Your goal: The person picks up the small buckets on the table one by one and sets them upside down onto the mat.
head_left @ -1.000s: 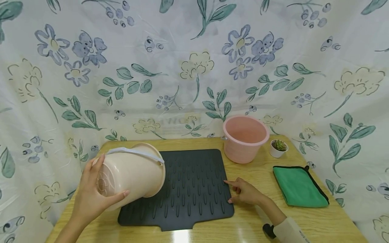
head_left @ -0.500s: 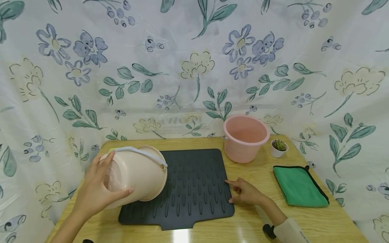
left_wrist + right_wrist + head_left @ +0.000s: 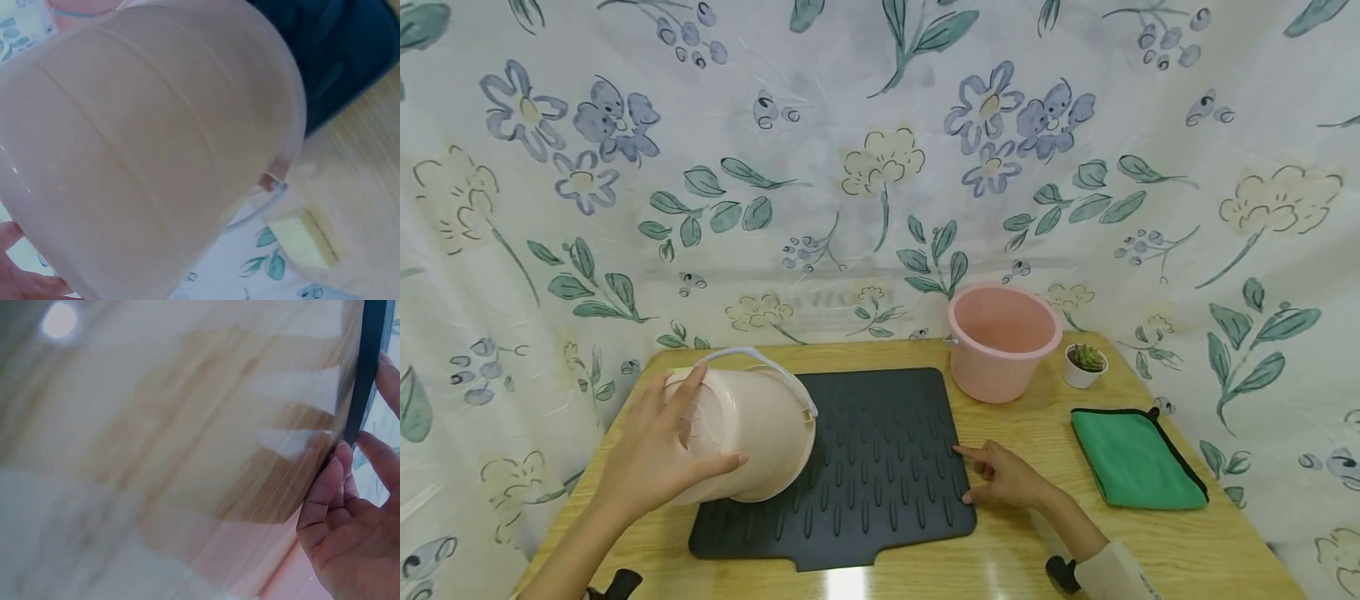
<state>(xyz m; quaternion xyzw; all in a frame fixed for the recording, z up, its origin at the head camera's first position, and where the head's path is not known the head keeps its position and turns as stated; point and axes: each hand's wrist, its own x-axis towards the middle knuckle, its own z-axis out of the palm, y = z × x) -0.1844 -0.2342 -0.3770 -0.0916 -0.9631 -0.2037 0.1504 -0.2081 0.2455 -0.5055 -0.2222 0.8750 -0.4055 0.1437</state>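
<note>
A cream bucket point(image 3: 763, 425) is tilted on its side above the left part of a dark drying mat point(image 3: 880, 450), its mouth facing right toward the mat. My left hand point(image 3: 658, 446) grips it round the base, thumb in front and fingers over the far side. The bucket's pale handle point(image 3: 752, 354) arcs over the top. In the left wrist view the bucket wall fills most of the picture, with only fingertips showing. My right hand point(image 3: 1000, 475) touches the mat's right edge with straight index finger and thumb tip; the other fingers are curled under.
A pink bucket point(image 3: 1000, 367) stands upright at the back right, beside a small potted succulent point(image 3: 1084, 367). A folded green cloth point(image 3: 1138, 458) lies at the right. A yellow sponge point(image 3: 304, 237) lies on the wooden table point(image 3: 917, 575) near the cream bucket. A floral curtain point(image 3: 880, 167) hangs behind.
My left hand has shifted right and slightly down with the cream bucket. The bucket's handle has swung up a little. My right hand stays at the mat's edge.
</note>
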